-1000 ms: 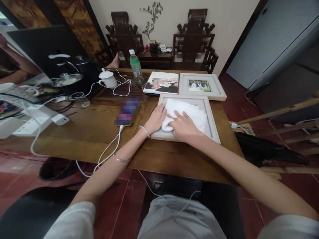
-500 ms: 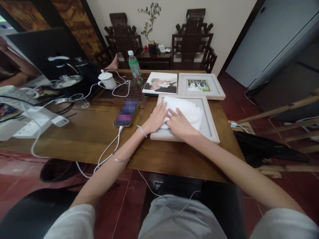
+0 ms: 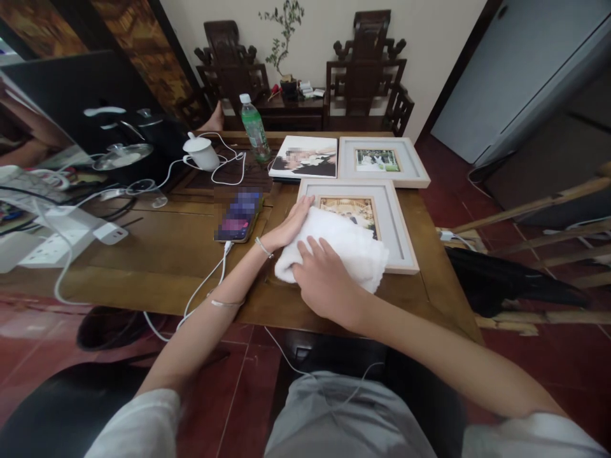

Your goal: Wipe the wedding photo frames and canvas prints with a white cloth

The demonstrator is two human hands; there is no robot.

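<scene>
A folded white towel (image 3: pixel 351 245) lies over the lower left part of a pale wooden picture frame (image 3: pixel 403 232) and hangs past its near edge. My right hand (image 3: pixel 329 280) is on the towel, its fingers bent over the cloth near the left end. My left hand (image 3: pixel 293 224) rests on the frame's left side with fingers stretched out, beside the towel. Above the cloth, part of the framed picture (image 3: pixel 356 207) shows; the towel hides the rest.
Behind lie a second framed photo (image 3: pixel 382 181) and a white-edged photo panel (image 3: pixel 305 156). A green-labelled bottle (image 3: pixel 255 130), a lidded white cup (image 3: pixel 201 152) and a charging phone (image 3: pixel 239 216) stand or lie leftward. Cables and a power strip (image 3: pixel 62 238) crowd the left; another person's foot (image 3: pixel 216 119) shows behind.
My right hand has drawn the towel toward me and left, uncovering the upper part of the picture. The left hand has come off the towel onto the frame's left side.
</scene>
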